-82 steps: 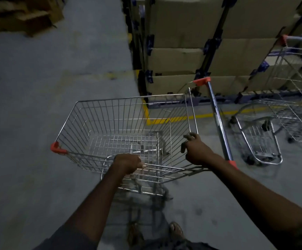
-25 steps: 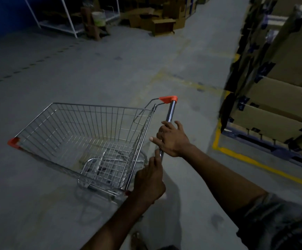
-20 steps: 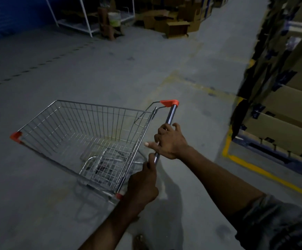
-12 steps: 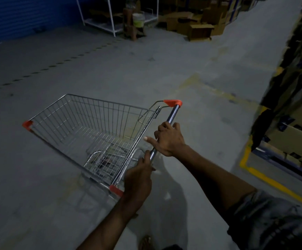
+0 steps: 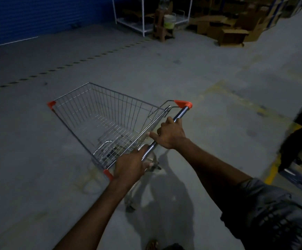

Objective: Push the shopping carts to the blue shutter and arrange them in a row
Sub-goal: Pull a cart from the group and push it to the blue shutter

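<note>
Steel cart (image 5: 110, 121) on grey floor (image 5: 29, 159), well short of blue shutter (image 5: 47, 15). Left hand (image 5: 130, 166), right hand (image 5: 171, 135) both wrapped round handle bar (image 5: 180, 113), apart.

The shopping cart (image 5: 110, 107) is thin, shiny metal wire; its handle bar (image 5: 180, 112) is smooth, glossy metal with orange plastic caps (image 5: 183, 103). The floor (image 5: 38, 159) is rough, matt concrete. Far right, boxes (image 5: 231, 36) are dull cardboard.

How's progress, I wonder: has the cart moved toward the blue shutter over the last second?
Yes. The cart has rolled toward the blue shutter, its front now nearer the dashed floor line.
</note>
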`<act>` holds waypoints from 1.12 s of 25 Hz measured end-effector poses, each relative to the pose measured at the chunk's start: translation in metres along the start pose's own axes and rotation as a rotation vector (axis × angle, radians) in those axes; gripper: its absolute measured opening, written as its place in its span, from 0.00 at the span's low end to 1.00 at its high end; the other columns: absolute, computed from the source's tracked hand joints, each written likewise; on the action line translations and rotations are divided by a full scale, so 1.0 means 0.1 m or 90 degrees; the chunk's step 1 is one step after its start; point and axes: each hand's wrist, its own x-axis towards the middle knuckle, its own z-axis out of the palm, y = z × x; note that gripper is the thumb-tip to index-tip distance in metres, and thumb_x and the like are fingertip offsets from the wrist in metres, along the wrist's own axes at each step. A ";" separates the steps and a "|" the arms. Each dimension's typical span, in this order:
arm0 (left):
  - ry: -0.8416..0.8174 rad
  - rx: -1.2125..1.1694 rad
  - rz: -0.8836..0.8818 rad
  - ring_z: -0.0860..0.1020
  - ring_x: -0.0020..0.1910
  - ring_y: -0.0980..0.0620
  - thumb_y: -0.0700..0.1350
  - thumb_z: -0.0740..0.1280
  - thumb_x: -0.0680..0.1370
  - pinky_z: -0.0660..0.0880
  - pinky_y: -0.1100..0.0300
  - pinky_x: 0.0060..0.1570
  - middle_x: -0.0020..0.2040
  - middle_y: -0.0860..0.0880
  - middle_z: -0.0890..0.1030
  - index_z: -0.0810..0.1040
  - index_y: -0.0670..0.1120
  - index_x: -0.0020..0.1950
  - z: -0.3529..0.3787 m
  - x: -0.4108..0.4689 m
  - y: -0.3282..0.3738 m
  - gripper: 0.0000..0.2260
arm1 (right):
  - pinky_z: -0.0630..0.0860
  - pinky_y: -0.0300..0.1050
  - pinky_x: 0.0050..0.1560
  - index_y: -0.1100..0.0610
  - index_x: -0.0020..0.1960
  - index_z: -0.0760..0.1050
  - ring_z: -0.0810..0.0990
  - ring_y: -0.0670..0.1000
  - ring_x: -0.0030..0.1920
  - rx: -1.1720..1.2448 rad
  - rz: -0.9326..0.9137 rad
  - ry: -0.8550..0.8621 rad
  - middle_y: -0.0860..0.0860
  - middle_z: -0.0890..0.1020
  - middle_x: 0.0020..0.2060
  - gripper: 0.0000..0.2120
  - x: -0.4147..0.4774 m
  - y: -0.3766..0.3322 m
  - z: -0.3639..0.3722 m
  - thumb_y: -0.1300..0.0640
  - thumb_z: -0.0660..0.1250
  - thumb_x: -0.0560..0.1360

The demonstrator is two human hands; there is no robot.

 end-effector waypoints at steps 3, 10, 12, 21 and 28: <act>-0.030 0.037 -0.055 0.83 0.51 0.45 0.54 0.72 0.76 0.77 0.54 0.46 0.54 0.49 0.83 0.67 0.60 0.72 -0.02 0.07 -0.29 0.27 | 0.59 0.64 0.69 0.48 0.43 0.84 0.75 0.54 0.59 0.006 -0.031 0.009 0.47 0.76 0.37 0.42 0.15 -0.11 -0.03 0.26 0.37 0.78; -0.152 0.043 -0.221 0.79 0.61 0.42 0.51 0.72 0.74 0.75 0.52 0.55 0.64 0.46 0.79 0.64 0.55 0.76 -0.09 0.50 -0.64 0.32 | 0.65 0.59 0.66 0.49 0.41 0.82 0.80 0.53 0.47 0.046 -0.131 0.091 0.50 0.83 0.36 0.42 0.68 -0.01 0.03 0.22 0.39 0.76; -0.196 -0.021 -0.246 0.79 0.62 0.43 0.55 0.72 0.73 0.75 0.53 0.57 0.65 0.47 0.80 0.69 0.57 0.74 -0.08 0.74 -0.67 0.30 | 0.67 0.58 0.64 0.50 0.34 0.79 0.77 0.48 0.38 0.046 -0.170 0.084 0.48 0.78 0.28 0.41 0.85 0.08 0.09 0.22 0.40 0.77; -0.010 -0.038 -0.206 0.82 0.56 0.43 0.61 0.69 0.74 0.78 0.53 0.52 0.56 0.48 0.85 0.77 0.54 0.66 0.13 1.40 -0.56 0.22 | 0.70 0.56 0.62 0.54 0.27 0.77 0.76 0.47 0.31 0.053 -0.228 0.032 0.49 0.75 0.22 0.47 1.74 0.46 0.07 0.23 0.34 0.75; -0.023 0.117 -0.187 0.83 0.49 0.43 0.62 0.67 0.76 0.77 0.54 0.45 0.48 0.48 0.85 0.81 0.52 0.52 -0.03 1.76 -1.05 0.15 | 0.73 0.52 0.59 0.53 0.40 0.82 0.81 0.48 0.40 0.154 -0.301 -0.152 0.46 0.82 0.34 0.51 2.39 0.39 -0.08 0.14 0.36 0.66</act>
